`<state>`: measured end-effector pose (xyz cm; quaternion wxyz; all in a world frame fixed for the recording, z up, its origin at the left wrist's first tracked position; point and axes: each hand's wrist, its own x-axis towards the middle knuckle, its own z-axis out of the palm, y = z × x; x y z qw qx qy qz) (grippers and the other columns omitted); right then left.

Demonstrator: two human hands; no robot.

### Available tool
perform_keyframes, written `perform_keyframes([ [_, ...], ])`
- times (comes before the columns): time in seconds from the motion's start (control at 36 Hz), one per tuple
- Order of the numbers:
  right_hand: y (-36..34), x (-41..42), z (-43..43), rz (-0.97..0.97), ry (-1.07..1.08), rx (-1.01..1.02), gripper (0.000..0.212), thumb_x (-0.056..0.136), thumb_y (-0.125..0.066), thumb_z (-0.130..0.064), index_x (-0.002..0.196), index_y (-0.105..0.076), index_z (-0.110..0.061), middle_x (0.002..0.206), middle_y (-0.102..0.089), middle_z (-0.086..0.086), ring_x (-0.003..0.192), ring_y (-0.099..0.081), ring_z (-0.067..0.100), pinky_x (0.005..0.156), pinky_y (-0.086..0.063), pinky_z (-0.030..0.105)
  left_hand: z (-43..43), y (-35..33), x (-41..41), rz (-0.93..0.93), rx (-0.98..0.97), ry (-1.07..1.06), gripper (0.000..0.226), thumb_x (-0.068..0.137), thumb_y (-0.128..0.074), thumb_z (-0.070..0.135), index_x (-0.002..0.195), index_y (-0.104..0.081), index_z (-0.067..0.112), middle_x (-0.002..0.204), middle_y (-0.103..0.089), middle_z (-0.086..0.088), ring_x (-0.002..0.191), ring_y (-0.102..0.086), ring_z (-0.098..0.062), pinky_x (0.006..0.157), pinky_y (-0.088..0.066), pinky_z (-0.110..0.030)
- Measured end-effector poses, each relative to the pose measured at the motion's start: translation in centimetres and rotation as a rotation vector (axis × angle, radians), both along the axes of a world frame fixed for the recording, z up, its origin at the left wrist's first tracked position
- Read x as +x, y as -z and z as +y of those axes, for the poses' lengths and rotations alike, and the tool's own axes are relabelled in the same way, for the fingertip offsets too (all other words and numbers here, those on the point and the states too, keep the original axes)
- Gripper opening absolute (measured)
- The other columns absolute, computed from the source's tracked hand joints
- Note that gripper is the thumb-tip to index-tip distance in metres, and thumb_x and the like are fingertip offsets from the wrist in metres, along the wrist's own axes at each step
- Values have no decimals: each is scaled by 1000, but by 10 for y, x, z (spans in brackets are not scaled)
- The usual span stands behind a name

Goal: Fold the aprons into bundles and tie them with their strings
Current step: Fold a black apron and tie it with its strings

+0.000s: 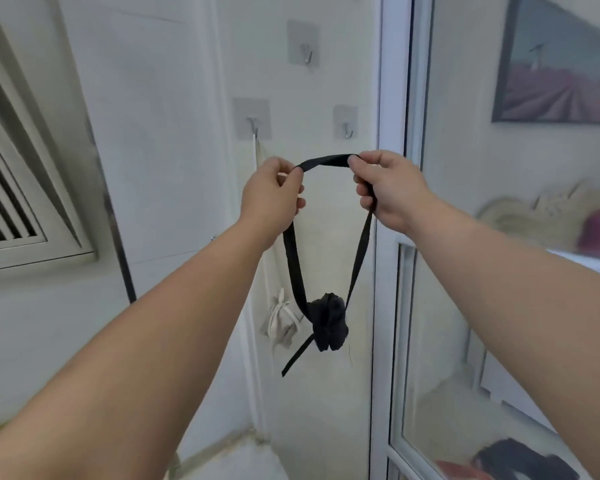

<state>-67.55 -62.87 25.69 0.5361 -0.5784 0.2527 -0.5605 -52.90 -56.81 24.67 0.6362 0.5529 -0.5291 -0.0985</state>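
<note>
I see my left hand [272,195] and right hand [388,188] each pinching the black strap [326,161], stretched between them. The tied black apron bundle [328,322] dangles from it, beside a beige bundle [281,322] hanging from a wall hook [253,126].

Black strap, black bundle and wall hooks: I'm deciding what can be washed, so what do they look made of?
Black strap: flat woven fabric tape, matte; it twists and hangs limply.
Black bundle: soft matte cloth, fibre unclear; it crumples into folds.
Wall hooks: bright metal, likely steel, by their glint; grey square backplates could be plastic or metal.
</note>
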Motion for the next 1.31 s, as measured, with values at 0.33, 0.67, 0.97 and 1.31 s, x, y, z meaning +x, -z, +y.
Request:
perform_keyframes([
  [0.33,-44,6,-77,-189,224,23,20,86,-64,-3,105,-63,-5,70,-53,4,53,-44,14,53,-46,19,-80,-50,-6,-553,-50,-403,11,95,-44,26,90,-50,18,81,-61,0,78,-58,-24,64,-48,-34],
  [0.67,-54,31,-145,255,442,-275,27,95,-53,-15,119,-64,-12,84,-58,-10,81,-59,16,88,-55,37,-136,-69,-8,-844,-8,-631,11,94,-37,9,93,-43,17,81,-44,-5,72,-41,-27,52,-25,-31],
  [0.97,0,22,-106,565,471,-408,32,94,-52,-24,124,-61,-15,107,-63,-1,102,-57,13,85,-41,21,-95,-21,-1,-1046,59,-486,29,99,-38,35,104,-58,14,103,-60,-4,94,-57,-27,66,-35,-31],
  [1.31,41,94,16,437,188,-424,11,89,-55,-24,89,-66,-22,78,-62,-10,72,-57,5,74,-55,30,48,29,72,-610,34,-451,20,90,-49,29,91,-67,22,88,-67,12,80,-61,-14,74,-52,-36],
])
